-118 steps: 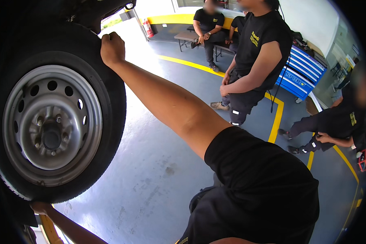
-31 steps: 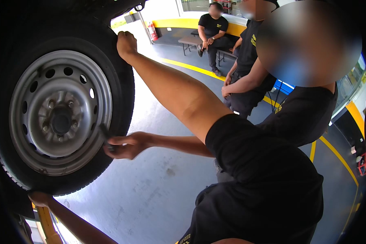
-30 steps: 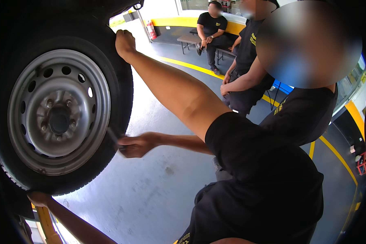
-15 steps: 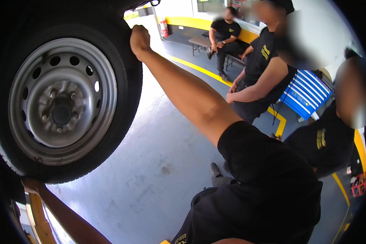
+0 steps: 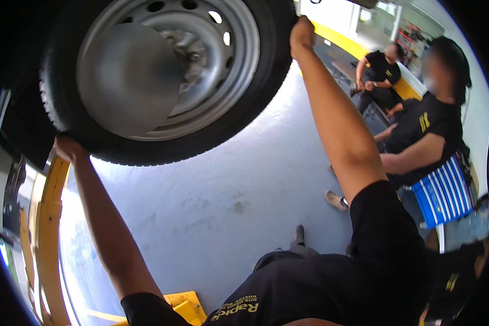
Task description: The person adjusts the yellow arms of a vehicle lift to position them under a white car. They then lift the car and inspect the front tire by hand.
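Note:
A car wheel [image 5: 229, 89], a grey steel rim inside a black tyre [image 5: 201, 146], fills the upper left, raised off the floor. My right hand [image 5: 302, 35] is closed at the tyre's right edge, its fingers mostly hidden behind the tread. Lower down on the left, my left hand [image 5: 70, 148] grips the tyre's edge, with its fingertips out of sight. Both arms are stretched up towards the wheel. Part of the hub and several wheel nuts are covered by a blurred patch; other nuts [image 5: 194, 56] show beside it.
Yellow posts [image 5: 49, 228] stand at the left, and a yellow metal piece [image 5: 186, 305] lies low by my left sleeve. On the right, a person [image 5: 429, 130] stands near a blue and white striped cabinet [image 5: 443, 193]. Another person [image 5: 380, 73] sits on a bench behind.
My view has turned, so the wheel now appears higher and farther right, and more of my left arm shows. Both hands remain on the tyre.

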Demonstrator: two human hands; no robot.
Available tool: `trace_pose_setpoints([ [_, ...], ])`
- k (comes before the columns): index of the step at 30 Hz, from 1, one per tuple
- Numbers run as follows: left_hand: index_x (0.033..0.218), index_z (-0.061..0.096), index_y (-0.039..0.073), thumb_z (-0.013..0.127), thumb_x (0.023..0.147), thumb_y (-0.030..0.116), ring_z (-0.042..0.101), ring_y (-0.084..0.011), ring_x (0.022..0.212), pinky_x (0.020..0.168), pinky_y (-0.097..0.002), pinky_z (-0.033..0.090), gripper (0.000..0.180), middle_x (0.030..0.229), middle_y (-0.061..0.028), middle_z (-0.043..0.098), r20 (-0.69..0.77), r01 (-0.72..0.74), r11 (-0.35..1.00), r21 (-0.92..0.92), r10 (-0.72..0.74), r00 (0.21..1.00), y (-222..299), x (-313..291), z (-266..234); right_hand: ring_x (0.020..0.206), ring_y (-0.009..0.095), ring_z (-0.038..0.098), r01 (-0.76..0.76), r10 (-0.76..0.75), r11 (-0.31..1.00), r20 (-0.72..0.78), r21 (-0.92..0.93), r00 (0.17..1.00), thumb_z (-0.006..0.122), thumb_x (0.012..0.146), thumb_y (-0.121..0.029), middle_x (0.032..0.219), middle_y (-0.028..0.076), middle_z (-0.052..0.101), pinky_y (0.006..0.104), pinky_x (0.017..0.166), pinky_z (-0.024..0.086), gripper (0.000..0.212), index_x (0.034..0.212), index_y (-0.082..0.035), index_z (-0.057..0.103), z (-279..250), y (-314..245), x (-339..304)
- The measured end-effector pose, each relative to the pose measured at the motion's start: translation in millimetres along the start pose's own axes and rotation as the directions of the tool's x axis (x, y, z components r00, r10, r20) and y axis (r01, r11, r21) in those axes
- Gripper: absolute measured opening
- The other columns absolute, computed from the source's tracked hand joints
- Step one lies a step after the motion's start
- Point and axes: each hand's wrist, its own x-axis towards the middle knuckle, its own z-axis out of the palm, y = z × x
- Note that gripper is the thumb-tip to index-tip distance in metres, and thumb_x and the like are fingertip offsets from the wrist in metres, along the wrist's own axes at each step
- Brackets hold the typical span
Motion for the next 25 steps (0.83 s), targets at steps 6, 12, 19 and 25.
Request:
trace_pose_setpoints([
  [6, 0.096, 0.071, -0.007, 0.042, 0.101, 0.021, 0.067, -0.0364, 0.078, 0.08, -0.0457, 0.052, 0.04, 0.094, -0.0262, 0.075, -0.065, -0.14, 0.965, 0.222, 0.158, 0.985, 37.1, -56.6, 4.4, 0.13, 0.045, 0.059, -0.15, 0.148, 0.983, 0.024, 0.103, 0.989, 0.041, 0.1, -0.038, 0.144, 0.027, 0.061, 0.0492, 0.108, 0.046, 0.057, 0.135, 0.001, 0.063, -5.8, 11.3, 19.8],
  [12, 0.101, 0.07, -0.008, 0.043, 0.101, 0.027, 0.063, -0.032, 0.088, 0.087, -0.0422, 0.048, 0.044, 0.099, -0.0267, 0.072, -0.011, 0.16, 0.967, -0.197, -0.166, 0.986, 70.6, -42.6, -7.2, 0.125, 0.045, 0.062, -0.109, 0.106, 0.992, 0.036, 0.065, 0.994, 0.036, 0.102, -0.032, 0.138, 0.027, 0.064, 0.0514, 0.107, 0.047, 0.053, 0.129, 0.002, 0.066, -14.9, -0.3, -13.0],
  [19, 0.1, 0.072, -0.008, 0.042, 0.101, 0.023, 0.067, -0.0306, 0.088, 0.087, -0.0428, 0.051, 0.043, 0.101, -0.0249, 0.074, -0.003, 0.153, 0.984, -0.089, -0.154, 0.988, 54.0, -43.9, -8.3, 0.122, 0.048, 0.061, -0.108, 0.108, 0.994, 0.007, 0.009, 0.994, 0.035, 0.101, -0.026, 0.13, 0.03, 0.066, 0.0549, 0.103, 0.047, 0.046, 0.119, 0.004, 0.066, -7.4, -7.8, -22.6],
  [25, 0.099, 0.076, -0.006, 0.043, 0.102, 0.025, 0.073, -0.0337, 0.084, 0.084, -0.0448, 0.056, 0.046, 0.098, -0.026, 0.076, 0.049, -0.115, 0.99, 0.08, 0.111, 0.993, 43.2, -49.5, 18.6, 0.123, 0.039, 0.063, 0.08, -0.078, 0.979, 0.015, -0.19, 0.997, 0.046, 0.102, -0.04, 0.138, 0.027, 0.065, 0.0474, 0.104, 0.046, 0.053, 0.126, 0.003, 0.067, -20.2, 9.8, 8.3],
])
